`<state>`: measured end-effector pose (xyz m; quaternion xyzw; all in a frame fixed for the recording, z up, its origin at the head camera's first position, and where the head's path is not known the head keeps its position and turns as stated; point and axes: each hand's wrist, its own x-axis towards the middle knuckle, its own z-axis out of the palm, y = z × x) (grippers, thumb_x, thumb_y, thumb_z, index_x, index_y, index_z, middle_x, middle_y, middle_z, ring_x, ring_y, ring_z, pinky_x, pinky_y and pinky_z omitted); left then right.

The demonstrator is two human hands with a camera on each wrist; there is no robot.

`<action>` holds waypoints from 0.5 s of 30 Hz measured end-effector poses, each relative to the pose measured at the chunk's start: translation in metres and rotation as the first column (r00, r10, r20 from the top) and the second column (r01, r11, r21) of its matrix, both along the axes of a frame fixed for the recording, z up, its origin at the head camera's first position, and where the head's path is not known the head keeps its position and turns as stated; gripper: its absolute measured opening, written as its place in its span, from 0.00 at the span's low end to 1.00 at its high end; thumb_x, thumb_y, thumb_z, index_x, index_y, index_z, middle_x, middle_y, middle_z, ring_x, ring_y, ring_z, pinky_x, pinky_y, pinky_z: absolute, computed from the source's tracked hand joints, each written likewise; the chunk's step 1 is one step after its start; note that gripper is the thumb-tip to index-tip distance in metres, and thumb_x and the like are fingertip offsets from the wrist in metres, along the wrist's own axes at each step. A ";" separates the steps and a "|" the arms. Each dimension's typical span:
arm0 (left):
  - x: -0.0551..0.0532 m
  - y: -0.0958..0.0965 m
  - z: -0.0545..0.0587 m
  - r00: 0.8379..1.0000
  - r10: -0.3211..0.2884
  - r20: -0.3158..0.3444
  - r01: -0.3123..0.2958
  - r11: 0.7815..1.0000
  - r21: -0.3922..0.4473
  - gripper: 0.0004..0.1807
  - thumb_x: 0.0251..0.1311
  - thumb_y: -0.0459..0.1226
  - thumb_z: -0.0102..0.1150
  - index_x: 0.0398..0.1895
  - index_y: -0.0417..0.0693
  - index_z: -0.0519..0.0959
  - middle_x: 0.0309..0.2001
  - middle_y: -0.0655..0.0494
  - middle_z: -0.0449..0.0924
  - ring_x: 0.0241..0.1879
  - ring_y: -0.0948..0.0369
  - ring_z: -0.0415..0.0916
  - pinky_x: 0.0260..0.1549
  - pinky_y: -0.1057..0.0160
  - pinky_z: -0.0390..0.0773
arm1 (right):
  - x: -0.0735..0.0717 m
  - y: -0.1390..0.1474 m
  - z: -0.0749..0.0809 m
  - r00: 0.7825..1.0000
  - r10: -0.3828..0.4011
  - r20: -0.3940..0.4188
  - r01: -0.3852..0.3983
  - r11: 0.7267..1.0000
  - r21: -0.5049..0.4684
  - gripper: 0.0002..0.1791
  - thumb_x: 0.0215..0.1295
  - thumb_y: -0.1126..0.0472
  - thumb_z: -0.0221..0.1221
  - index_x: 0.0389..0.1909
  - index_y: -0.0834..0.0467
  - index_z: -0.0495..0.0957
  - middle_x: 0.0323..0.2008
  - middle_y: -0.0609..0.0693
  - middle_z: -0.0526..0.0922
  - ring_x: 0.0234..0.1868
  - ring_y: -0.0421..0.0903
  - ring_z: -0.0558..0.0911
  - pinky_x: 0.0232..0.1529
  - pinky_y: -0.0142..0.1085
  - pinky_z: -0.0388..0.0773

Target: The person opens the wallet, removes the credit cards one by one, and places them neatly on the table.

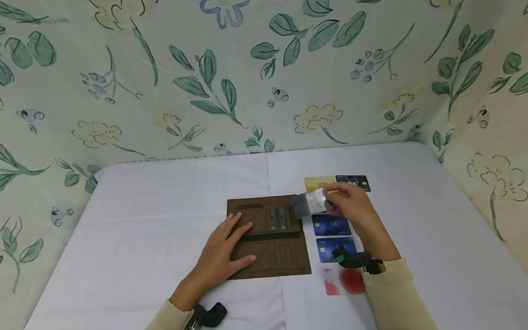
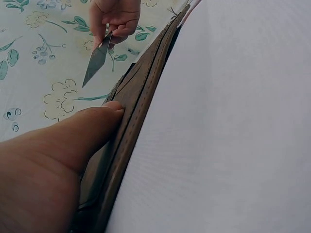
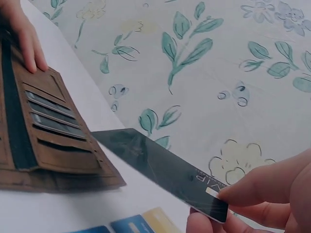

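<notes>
A brown wallet [image 1: 271, 257] lies unfolded on the white cloth, with card slots along its panels. Several card edges [image 3: 57, 116] show in the slots of its upper panel. My left hand [image 1: 221, 249] rests on the wallet's left side, fingers spread; its thumb [image 2: 92, 128] touches the lower panel in the left wrist view. A card [image 1: 312, 203] is pinched between the thumb and fingers of my right hand [image 1: 353, 204], over the wallet's upper right corner. It looks silvery from the head and dark with VIP lettering in the right wrist view.
Right of the wallet lie a yellow card [image 1: 319, 183], a black card [image 1: 354, 181], two blue cards [image 1: 330, 226] and a white-and-red card [image 1: 332, 282], some partly behind my right arm. A floral-patterned wall covering [image 1: 160, 76] rises behind the table [image 1: 150, 218].
</notes>
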<state>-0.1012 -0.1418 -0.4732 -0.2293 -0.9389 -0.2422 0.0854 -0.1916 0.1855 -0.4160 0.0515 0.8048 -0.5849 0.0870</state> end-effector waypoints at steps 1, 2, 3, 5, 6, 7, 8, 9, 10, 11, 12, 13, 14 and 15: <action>0.000 0.000 0.000 1.000 0.000 0.002 0.000 1.000 0.001 0.41 0.49 0.62 0.54 0.66 0.60 0.59 0.69 0.51 0.48 0.68 0.50 0.43 0.60 0.43 0.51 | -0.004 0.006 -0.008 1.000 -0.013 -0.004 0.013 1.000 0.002 0.21 0.61 0.50 0.56 0.53 0.54 0.73 0.53 0.55 0.71 0.43 0.52 0.76 0.37 0.39 0.79; 0.000 0.000 -0.001 1.000 0.002 0.006 -0.002 1.000 0.000 0.41 0.49 0.62 0.54 0.66 0.60 0.59 0.69 0.51 0.48 0.68 0.51 0.43 0.60 0.44 0.50 | -0.008 0.012 -0.016 1.000 -0.017 -0.013 0.017 1.000 -0.004 0.22 0.60 0.48 0.56 0.53 0.53 0.72 0.53 0.55 0.71 0.44 0.53 0.76 0.37 0.39 0.79; 0.000 0.000 -0.001 1.000 0.002 0.006 -0.002 1.000 0.001 0.41 0.49 0.62 0.54 0.66 0.60 0.59 0.69 0.52 0.48 0.68 0.51 0.42 0.60 0.44 0.50 | -0.014 0.018 -0.025 0.999 -0.031 -0.022 0.031 0.999 -0.012 0.22 0.60 0.47 0.56 0.53 0.52 0.72 0.52 0.54 0.72 0.44 0.53 0.76 0.37 0.39 0.79; 0.000 0.000 -0.001 1.000 -0.001 0.011 0.000 1.000 0.007 0.41 0.49 0.62 0.54 0.66 0.60 0.59 0.69 0.52 0.47 0.68 0.51 0.42 0.60 0.44 0.50 | -0.022 0.029 -0.041 0.996 -0.059 -0.060 0.058 0.998 -0.014 0.23 0.59 0.45 0.56 0.52 0.50 0.73 0.51 0.53 0.73 0.43 0.53 0.76 0.36 0.39 0.79; 0.000 0.000 -0.001 1.000 -0.001 0.012 0.001 1.000 0.009 0.41 0.49 0.62 0.55 0.66 0.60 0.59 0.69 0.52 0.47 0.68 0.51 0.42 0.60 0.44 0.50 | -0.025 0.034 -0.048 0.995 -0.064 -0.080 0.063 0.998 -0.015 0.23 0.59 0.44 0.56 0.53 0.49 0.72 0.50 0.53 0.72 0.44 0.53 0.76 0.36 0.38 0.80; 0.000 0.000 -0.001 1.000 -0.001 0.014 0.001 1.000 0.010 0.41 0.49 0.62 0.55 0.66 0.60 0.59 0.69 0.52 0.47 0.68 0.52 0.42 0.60 0.44 0.50 | -0.027 0.038 -0.052 0.993 -0.071 -0.095 0.069 0.997 -0.024 0.23 0.58 0.43 0.56 0.53 0.49 0.72 0.49 0.53 0.73 0.43 0.54 0.76 0.35 0.38 0.80; 0.000 0.000 -0.001 1.000 -0.001 0.012 0.001 1.000 0.009 0.41 0.49 0.62 0.55 0.66 0.60 0.59 0.69 0.52 0.47 0.68 0.51 0.42 0.60 0.44 0.50 | -0.029 0.041 -0.056 0.991 -0.073 -0.110 0.070 0.997 -0.028 0.24 0.58 0.43 0.56 0.53 0.50 0.72 0.49 0.54 0.73 0.43 0.54 0.76 0.35 0.39 0.80; 0.000 0.000 -0.001 1.000 -0.001 0.011 0.001 1.000 0.009 0.41 0.49 0.62 0.55 0.66 0.60 0.59 0.69 0.52 0.47 0.68 0.51 0.42 0.60 0.44 0.50 | -0.031 0.044 -0.058 0.989 -0.085 -0.117 0.082 0.996 -0.035 0.24 0.57 0.42 0.57 0.52 0.49 0.73 0.48 0.53 0.74 0.42 0.54 0.77 0.34 0.38 0.80; 0.000 0.000 -0.001 1.000 0.000 0.011 0.000 1.000 0.008 0.41 0.49 0.62 0.55 0.66 0.60 0.59 0.69 0.52 0.47 0.68 0.51 0.42 0.60 0.44 0.50 | -0.031 0.046 -0.058 0.989 -0.087 -0.121 0.083 0.996 -0.037 0.25 0.57 0.42 0.57 0.51 0.50 0.73 0.47 0.53 0.74 0.42 0.54 0.77 0.34 0.37 0.80; 0.000 0.000 -0.002 1.000 0.001 0.008 -0.001 1.000 0.003 0.41 0.49 0.62 0.55 0.66 0.60 0.59 0.69 0.52 0.47 0.68 0.51 0.42 0.60 0.43 0.51 | -0.030 0.048 -0.056 0.989 -0.088 -0.116 0.083 0.996 -0.045 0.25 0.56 0.41 0.57 0.52 0.50 0.73 0.47 0.53 0.74 0.42 0.53 0.77 0.34 0.37 0.80; 0.000 0.000 -0.001 1.000 0.002 0.005 -0.002 1.000 0.000 0.41 0.49 0.62 0.55 0.66 0.60 0.59 0.69 0.52 0.48 0.68 0.51 0.42 0.60 0.43 0.51 | -0.028 0.048 -0.051 0.991 -0.076 -0.115 0.070 0.996 -0.049 0.25 0.58 0.43 0.57 0.53 0.52 0.72 0.48 0.55 0.74 0.42 0.54 0.77 0.35 0.38 0.80; 0.000 0.000 -0.002 1.000 0.003 0.002 -0.003 1.000 -0.002 0.41 0.49 0.62 0.54 0.66 0.61 0.59 0.69 0.52 0.48 0.68 0.51 0.42 0.60 0.43 0.51 | -0.026 0.049 -0.046 0.991 -0.076 -0.108 0.070 0.996 -0.057 0.26 0.58 0.43 0.57 0.53 0.52 0.72 0.48 0.56 0.73 0.41 0.54 0.77 0.36 0.37 0.79; 0.000 0.000 -0.002 1.000 0.004 0.001 -0.004 1.000 -0.006 0.41 0.49 0.62 0.54 0.67 0.61 0.59 0.69 0.52 0.48 0.68 0.51 0.43 0.60 0.43 0.51 | -0.023 0.049 -0.041 0.992 -0.069 -0.102 0.063 0.996 -0.055 0.26 0.58 0.44 0.56 0.54 0.54 0.71 0.49 0.57 0.73 0.42 0.54 0.77 0.37 0.38 0.79; -0.001 0.000 -0.002 1.000 0.005 0.001 -0.005 1.000 -0.008 0.41 0.49 0.62 0.54 0.67 0.61 0.59 0.69 0.52 0.48 0.68 0.51 0.42 0.60 0.43 0.51 | -0.021 0.050 -0.036 0.993 -0.068 -0.100 0.063 0.997 -0.052 0.26 0.59 0.45 0.56 0.54 0.55 0.71 0.50 0.58 0.72 0.42 0.55 0.77 0.37 0.38 0.79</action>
